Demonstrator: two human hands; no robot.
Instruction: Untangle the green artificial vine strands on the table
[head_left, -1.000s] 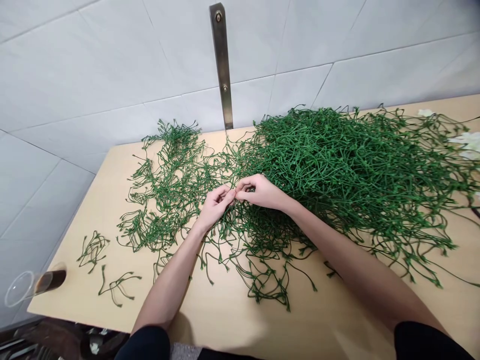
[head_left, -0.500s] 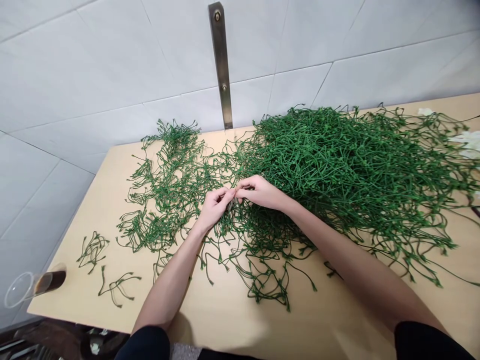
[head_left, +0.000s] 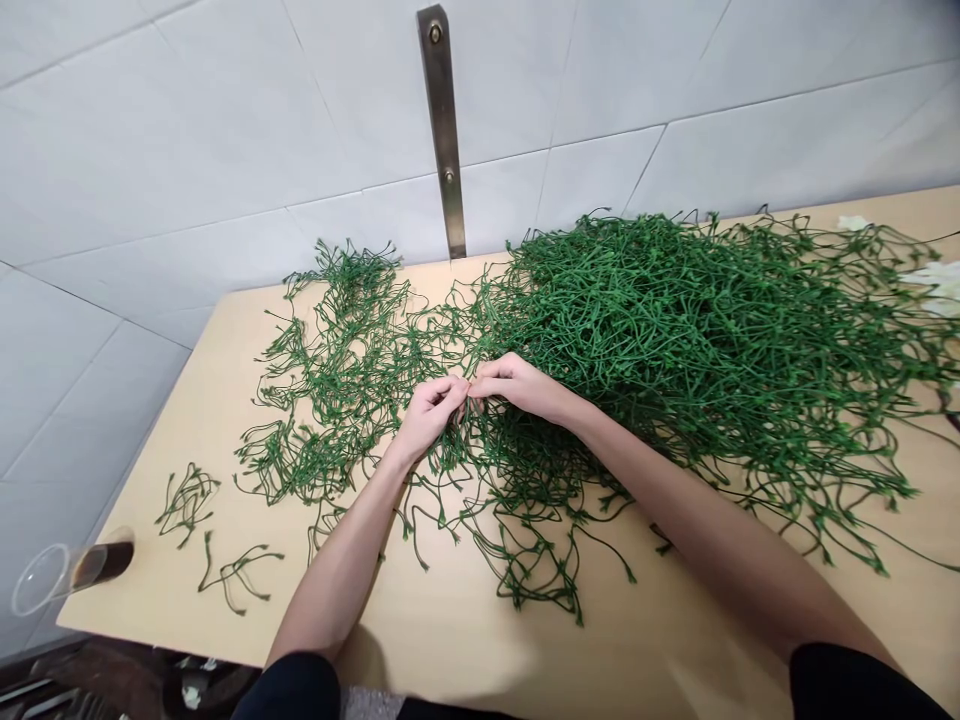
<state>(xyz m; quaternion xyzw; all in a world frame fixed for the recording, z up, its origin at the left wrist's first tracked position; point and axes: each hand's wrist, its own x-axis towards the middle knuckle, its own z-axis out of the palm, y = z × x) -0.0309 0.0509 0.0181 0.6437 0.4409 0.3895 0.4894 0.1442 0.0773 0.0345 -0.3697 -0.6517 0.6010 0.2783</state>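
My left hand (head_left: 427,418) and my right hand (head_left: 527,388) meet fingertip to fingertip over the table, both closed in a pinch. Whatever lies between the fingertips is too small to make out; a hint of orange shows there. Beneath and around them are tangled thin green stems with small branched tips. To the right rises a large heap of these green stems (head_left: 667,310), its left edge touching the space under my right hand. A looser spread of stems (head_left: 330,370) lies left of my left hand.
A clear cup with dark liquid (head_left: 105,562) lies or leans at the table's left edge. Small stem clusters (head_left: 187,500) are near it. A metal strip (head_left: 442,130) is bolted to the tiled wall. White scraps (head_left: 937,285) lie at the far right of the wooden table (head_left: 675,650).
The fingertips have shifted slightly against each other, and a spot of orange now shows between them. The arms and the stems are otherwise nearly unchanged.
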